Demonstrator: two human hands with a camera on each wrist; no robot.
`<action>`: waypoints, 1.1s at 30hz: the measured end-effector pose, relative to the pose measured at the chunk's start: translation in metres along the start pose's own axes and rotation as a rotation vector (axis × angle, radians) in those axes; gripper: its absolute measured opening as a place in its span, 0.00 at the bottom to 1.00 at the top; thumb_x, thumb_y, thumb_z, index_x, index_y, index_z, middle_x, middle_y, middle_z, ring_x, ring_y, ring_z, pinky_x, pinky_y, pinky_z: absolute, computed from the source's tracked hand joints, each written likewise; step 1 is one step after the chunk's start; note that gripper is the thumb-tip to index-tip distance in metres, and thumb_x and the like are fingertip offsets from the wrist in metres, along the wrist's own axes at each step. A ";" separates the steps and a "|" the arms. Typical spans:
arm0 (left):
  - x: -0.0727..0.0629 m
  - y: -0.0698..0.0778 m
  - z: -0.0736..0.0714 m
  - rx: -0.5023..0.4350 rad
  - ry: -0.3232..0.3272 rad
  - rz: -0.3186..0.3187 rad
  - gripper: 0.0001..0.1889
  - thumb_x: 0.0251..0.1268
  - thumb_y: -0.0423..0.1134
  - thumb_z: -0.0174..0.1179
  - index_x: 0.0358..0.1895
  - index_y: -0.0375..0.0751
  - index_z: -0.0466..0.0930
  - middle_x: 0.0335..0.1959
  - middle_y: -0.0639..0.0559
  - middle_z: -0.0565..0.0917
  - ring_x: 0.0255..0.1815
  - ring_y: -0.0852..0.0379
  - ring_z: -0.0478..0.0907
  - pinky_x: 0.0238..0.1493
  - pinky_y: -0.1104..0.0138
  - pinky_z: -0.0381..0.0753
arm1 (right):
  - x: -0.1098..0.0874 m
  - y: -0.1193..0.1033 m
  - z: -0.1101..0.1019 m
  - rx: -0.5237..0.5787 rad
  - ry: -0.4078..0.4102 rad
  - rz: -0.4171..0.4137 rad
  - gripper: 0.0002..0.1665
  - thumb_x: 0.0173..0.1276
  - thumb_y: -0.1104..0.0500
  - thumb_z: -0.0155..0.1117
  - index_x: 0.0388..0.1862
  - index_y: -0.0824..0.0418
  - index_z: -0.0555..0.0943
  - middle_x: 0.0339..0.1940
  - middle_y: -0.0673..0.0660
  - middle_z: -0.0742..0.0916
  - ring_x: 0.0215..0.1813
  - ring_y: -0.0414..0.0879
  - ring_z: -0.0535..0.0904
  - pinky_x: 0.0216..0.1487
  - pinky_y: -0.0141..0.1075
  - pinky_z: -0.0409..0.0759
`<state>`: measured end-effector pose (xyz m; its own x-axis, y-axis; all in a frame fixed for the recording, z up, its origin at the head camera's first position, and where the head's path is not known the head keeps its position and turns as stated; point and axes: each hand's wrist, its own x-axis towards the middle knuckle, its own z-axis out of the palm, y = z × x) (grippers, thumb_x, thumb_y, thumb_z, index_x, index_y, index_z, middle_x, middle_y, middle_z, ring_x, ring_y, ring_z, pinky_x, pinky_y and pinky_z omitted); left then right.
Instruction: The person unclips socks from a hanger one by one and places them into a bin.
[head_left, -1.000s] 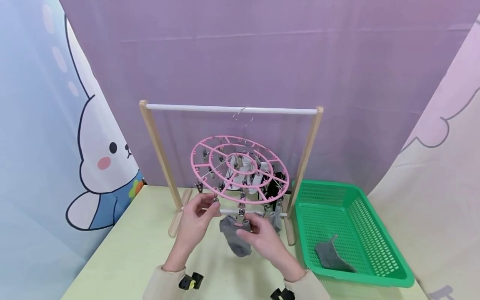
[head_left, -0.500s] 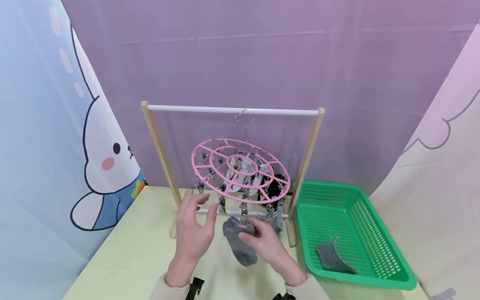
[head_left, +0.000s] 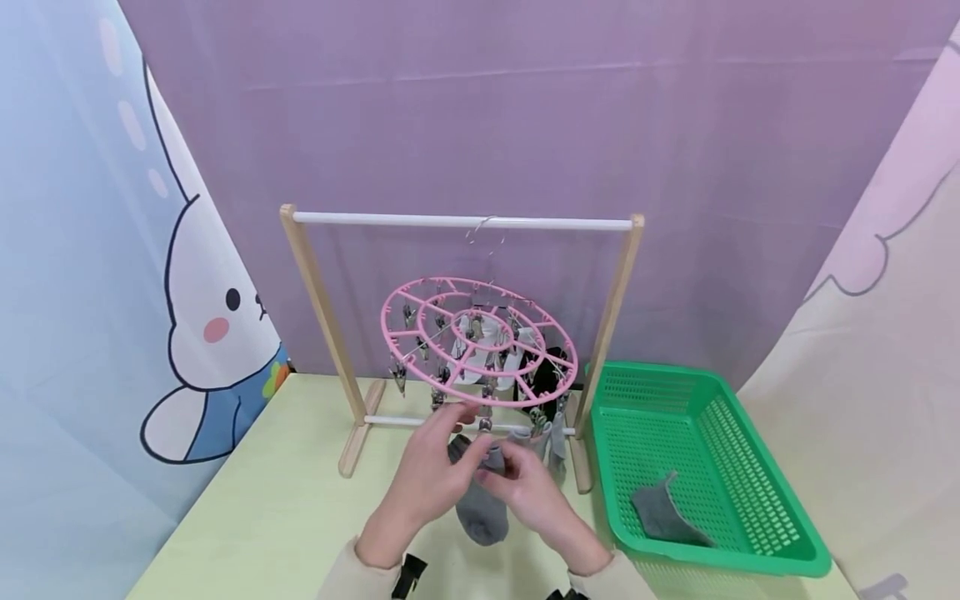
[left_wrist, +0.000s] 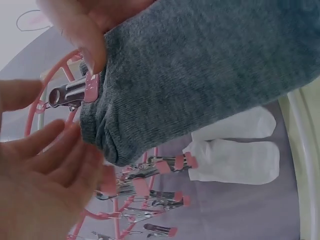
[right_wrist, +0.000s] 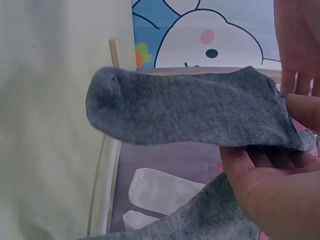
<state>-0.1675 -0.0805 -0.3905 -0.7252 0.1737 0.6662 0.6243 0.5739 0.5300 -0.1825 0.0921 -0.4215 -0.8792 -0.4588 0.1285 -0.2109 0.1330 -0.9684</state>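
A grey sock [head_left: 482, 515] hangs by its cuff from a metal clip with pink tips [left_wrist: 75, 92], below the front of a round pink clip hanger [head_left: 575, 358]. My right hand [head_left: 534, 487] pinches the cuff beside the clip, thumb on one face and fingers under the other, as the right wrist view shows. My left hand [head_left: 429, 471] is at the cuff's other side. In the left wrist view its fingers are extended near the cuff's edge, thumb apart from them, the clip between. Whether these fingers touch the sock is hard to tell.
White socks [left_wrist: 235, 162], a black piece and more grey socks [head_left: 557, 450] hang further back. The hanger hooks on the white bar [head_left: 375, 219] of a wooden-legged rack. At the right, a green basket [head_left: 780, 475] holds a grey sock-like piece [head_left: 667, 512].
My left hand let go of a neighbouring clip at the left, drew back open, then came right to the held sock's cuff. My right hand kept its pinch; the sock sank slightly.
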 end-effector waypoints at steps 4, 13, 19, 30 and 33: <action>0.007 0.001 -0.002 -0.082 -0.150 -0.161 0.22 0.72 0.47 0.63 0.61 0.36 0.80 0.50 0.47 0.85 0.46 0.54 0.82 0.47 0.59 0.83 | 0.000 0.000 0.002 -0.021 0.007 -0.001 0.16 0.72 0.60 0.65 0.56 0.65 0.83 0.43 0.55 0.87 0.41 0.41 0.79 0.43 0.33 0.79; 0.015 -0.005 -0.004 -0.217 -0.234 -0.290 0.13 0.70 0.46 0.66 0.46 0.38 0.85 0.30 0.56 0.82 0.29 0.61 0.77 0.30 0.68 0.78 | 0.000 0.001 0.005 0.006 -0.004 0.023 0.15 0.73 0.61 0.64 0.53 0.68 0.84 0.41 0.57 0.88 0.38 0.39 0.77 0.41 0.33 0.76; 0.014 -0.006 -0.004 -0.259 -0.205 -0.333 0.10 0.65 0.47 0.70 0.37 0.45 0.85 0.27 0.58 0.82 0.28 0.59 0.77 0.29 0.68 0.78 | 0.000 0.003 0.006 0.017 -0.005 0.037 0.14 0.74 0.60 0.64 0.51 0.69 0.85 0.36 0.55 0.87 0.35 0.39 0.74 0.38 0.33 0.73; 0.012 -0.008 -0.002 -0.283 -0.178 -0.295 0.07 0.66 0.42 0.69 0.34 0.46 0.82 0.24 0.57 0.79 0.26 0.59 0.76 0.26 0.68 0.75 | -0.005 0.008 0.008 -0.052 -0.015 0.017 0.15 0.71 0.60 0.67 0.29 0.71 0.79 0.19 0.47 0.72 0.22 0.36 0.65 0.26 0.29 0.65; 0.012 -0.009 -0.005 -0.299 -0.170 -0.300 0.08 0.67 0.44 0.69 0.37 0.44 0.84 0.25 0.56 0.81 0.26 0.59 0.78 0.25 0.68 0.76 | -0.010 0.013 0.006 -0.068 -0.054 0.009 0.21 0.71 0.61 0.67 0.23 0.69 0.71 0.18 0.46 0.69 0.20 0.35 0.63 0.25 0.28 0.64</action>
<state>-0.1806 -0.0879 -0.3844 -0.9087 0.1783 0.3775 0.4174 0.3669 0.8314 -0.1735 0.0934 -0.4372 -0.8575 -0.5034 0.1062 -0.2331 0.1962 -0.9525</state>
